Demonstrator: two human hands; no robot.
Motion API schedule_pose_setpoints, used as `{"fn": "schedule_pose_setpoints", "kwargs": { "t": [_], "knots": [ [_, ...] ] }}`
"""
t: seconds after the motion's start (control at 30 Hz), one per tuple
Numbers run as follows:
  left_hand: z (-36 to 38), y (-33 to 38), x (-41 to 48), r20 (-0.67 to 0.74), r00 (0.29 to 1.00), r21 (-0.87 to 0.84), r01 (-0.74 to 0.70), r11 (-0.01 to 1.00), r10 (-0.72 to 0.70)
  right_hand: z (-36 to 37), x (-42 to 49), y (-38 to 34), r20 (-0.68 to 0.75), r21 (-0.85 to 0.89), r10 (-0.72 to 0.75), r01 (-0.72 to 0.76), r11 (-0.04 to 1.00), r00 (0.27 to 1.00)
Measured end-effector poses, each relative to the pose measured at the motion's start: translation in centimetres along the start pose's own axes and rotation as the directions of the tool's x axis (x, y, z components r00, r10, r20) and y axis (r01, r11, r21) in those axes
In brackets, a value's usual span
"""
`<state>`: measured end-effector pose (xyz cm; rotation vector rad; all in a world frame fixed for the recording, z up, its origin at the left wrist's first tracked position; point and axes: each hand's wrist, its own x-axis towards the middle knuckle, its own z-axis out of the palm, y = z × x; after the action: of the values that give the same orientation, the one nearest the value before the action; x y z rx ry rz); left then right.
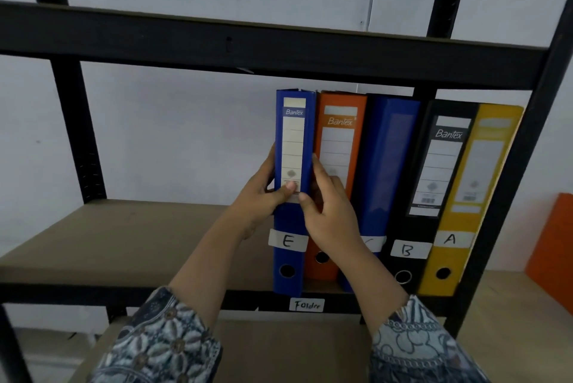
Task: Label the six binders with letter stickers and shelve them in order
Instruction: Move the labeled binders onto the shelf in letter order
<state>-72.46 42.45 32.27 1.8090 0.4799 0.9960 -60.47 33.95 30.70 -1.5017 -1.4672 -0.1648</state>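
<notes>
Closest to the camera, a patterned blue-grey left sleeve (161, 342) and right sleeve (418, 345) are reaching up over the brown lower board (279, 351) of a black metal rack (77, 134). Off to the right a pale wooden surface (511, 305) is stretching away, and an orange object (555, 243) is standing at its far end, cut off by the frame edge. On the front rail (93, 295) a small white tag (307, 304) reading "Foldre" is sitting just under the binders.

Above it the left hand (260, 199) is gripping the blue binder E (293, 140), thumb lying across the spine's paper label and fingers curling round its left side. The right hand (328, 212) is gripping the same binder from the other side, thumb on the spine's right edge and fingers pushing in between it and the orange binder (338, 134).

Blue binder E is standing upright at the left end of a row on the brown shelf board (124, 237). Its spine is sticking out ahead of its neighbours, and a white sticker (287, 240) with a handwritten E is sitting low, above the finger hole. To its right the orange binder, a second blue binder (387, 165), the black binder (434, 165) marked B and the yellow binder (477, 171) marked A are standing side by side, tilting a little rightward. The right wrist is hiding the orange binder's sticker and most of the second blue one's.

Overhead an upper shelf (248, 44) is crossing the view, and behind everything a plain pale wall (170, 134) is showing.
</notes>
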Motion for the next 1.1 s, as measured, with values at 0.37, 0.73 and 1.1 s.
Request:
{"fn": "schedule_pose_setpoints", "kwargs": {
  "t": [0.37,0.73,1.1],
  "knots": [
    [0.9,0.7,0.7,-0.176,0.984,0.066,0.03,0.997,-0.018,-0.4,-1.9,0.8,-0.074,-0.057,0.156,-0.16,0.985,0.985],
    [1.3,0.7,2.2,-0.173,0.983,0.115,0.082,0.99,-0.062,0.1,-3.7,1.4,-0.069,-0.041,0.338,-0.341,0.939,0.939],
    [1.1,0.7,2.4,-0.125,0.991,0.074,0.053,0.996,-0.044,4.7,-8.4,3.2,0.217,0.024,0.732,-0.753,0.657,0.646]
  ]
}}
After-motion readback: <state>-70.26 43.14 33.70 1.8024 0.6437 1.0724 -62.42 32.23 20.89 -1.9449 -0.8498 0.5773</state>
